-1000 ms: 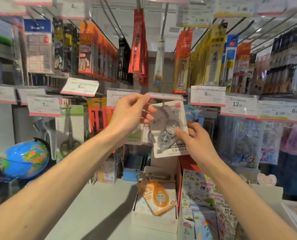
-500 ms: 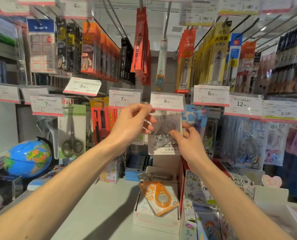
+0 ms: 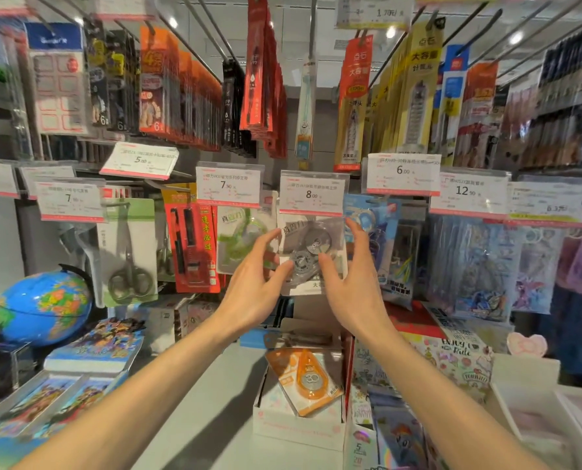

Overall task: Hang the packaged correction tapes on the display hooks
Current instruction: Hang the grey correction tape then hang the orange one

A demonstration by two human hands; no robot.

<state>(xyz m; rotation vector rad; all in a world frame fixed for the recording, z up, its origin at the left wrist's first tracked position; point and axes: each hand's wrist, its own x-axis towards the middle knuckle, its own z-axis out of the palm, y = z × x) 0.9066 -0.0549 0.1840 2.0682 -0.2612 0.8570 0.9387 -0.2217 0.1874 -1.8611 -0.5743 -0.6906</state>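
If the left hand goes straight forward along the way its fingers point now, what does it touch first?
Most likely the grey correction tape package hanging under the 8.00 price tag. The left hand points up and right at its lower left edge; whether they already touch is unclear.

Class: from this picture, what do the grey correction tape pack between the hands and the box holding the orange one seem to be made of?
Grey correction tape pack: clear, glossy plastic over a printed card, probably; the tape wheels show through and it glints.
Box: white cardboard, matte; folded flaps and flat, dull walls suggest this.
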